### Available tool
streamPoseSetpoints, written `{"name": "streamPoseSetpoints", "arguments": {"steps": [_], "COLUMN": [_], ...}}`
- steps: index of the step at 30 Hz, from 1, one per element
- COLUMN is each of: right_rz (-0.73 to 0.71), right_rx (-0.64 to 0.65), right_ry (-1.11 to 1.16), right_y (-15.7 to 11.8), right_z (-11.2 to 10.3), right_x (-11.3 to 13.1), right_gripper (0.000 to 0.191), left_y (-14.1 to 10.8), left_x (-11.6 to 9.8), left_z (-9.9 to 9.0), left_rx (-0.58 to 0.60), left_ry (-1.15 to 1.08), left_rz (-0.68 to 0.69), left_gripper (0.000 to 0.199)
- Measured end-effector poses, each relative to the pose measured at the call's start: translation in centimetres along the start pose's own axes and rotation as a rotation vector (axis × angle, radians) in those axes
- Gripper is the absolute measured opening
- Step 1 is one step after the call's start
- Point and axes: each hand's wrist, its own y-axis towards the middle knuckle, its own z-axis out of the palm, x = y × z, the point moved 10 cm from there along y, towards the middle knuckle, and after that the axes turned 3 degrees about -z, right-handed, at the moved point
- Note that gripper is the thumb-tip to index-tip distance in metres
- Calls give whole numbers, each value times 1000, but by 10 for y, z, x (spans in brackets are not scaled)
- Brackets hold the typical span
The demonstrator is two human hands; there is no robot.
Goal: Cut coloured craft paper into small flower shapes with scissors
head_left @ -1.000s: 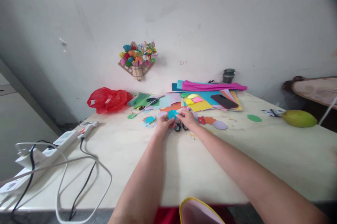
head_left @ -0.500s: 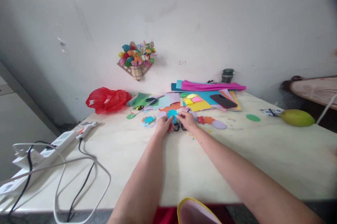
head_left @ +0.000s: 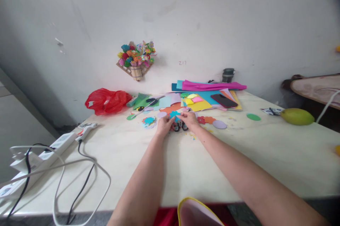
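A blue paper flower (head_left: 174, 115) with a scalloped edge is pinched between my two hands above the table. My left hand (head_left: 165, 125) grips its left side, fingers closed. On the right side my right hand (head_left: 188, 119) has thumb and fingertips closed on the petals. Black scissors handles (head_left: 181, 126) lie just under the hands, their blades hidden. To the left rests another blue flower (head_left: 149, 121) on pale paper pieces. A red flower (head_left: 201, 120), an orange flower (head_left: 210, 120) and a lilac paper oval (head_left: 219, 124) lie to the right.
Coloured sheets (head_left: 202, 105), a phone (head_left: 224, 100) and a second pair of scissors (head_left: 152, 101) lie at the back. A red plastic bag (head_left: 107, 101) is back left. A power strip (head_left: 45, 160) with cables occupies the left edge. A green mango (head_left: 296, 116) lies far right.
The view has shifted slightly. Both hands stay on the blue paper flower, which looks turned a little between the fingers.
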Motion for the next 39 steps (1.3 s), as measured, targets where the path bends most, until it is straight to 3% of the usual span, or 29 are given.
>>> {"name": "streamPoseSetpoints", "arguments": {"steps": [4, 11, 19, 22, 25, 27, 29, 31, 33, 39], "right_rz": [6, 63, 66, 86, 55, 39, 45, 64, 62, 22], "right_rx": [26, 83, 38, 63, 91, 179, 338, 450, 480, 407], "right_ry": [32, 144, 164, -28, -530, -864, -1056, -1130, -1163, -1194], "right_y": [-1, -4, -3, -4, -7, -10, -16, -22, -25, -25], "right_z": [2, 7, 9, 6, -8, -11, -5, 0, 4, 10], "right_x": [4, 2, 2, 9, 28, 38, 39, 39, 41, 53], "right_gripper": [33, 19, 31, 24, 19, 24, 29, 32, 36, 38], "left_y": [2, 2, 4, 6, 8, 9, 10, 10, 11, 10], "left_x": [1, 2, 3, 7, 11, 13, 16, 18, 19, 20], "left_z": [-8, -2, 2, -5, -18, -22, -25, -26, -26, -26], "left_rx": [-60, 0, 20, -39, -131, -149, -159, -161, -160, -138], "left_ry": [-146, -182, -211, -296, -421, -485, -523, -550, -579, -660], "left_rz": [-8, -34, 16, 4, -7, -19, -32, -41, -44, -44], "left_gripper": [31, 34, 35, 36, 40, 41, 42, 42, 43, 44]}}
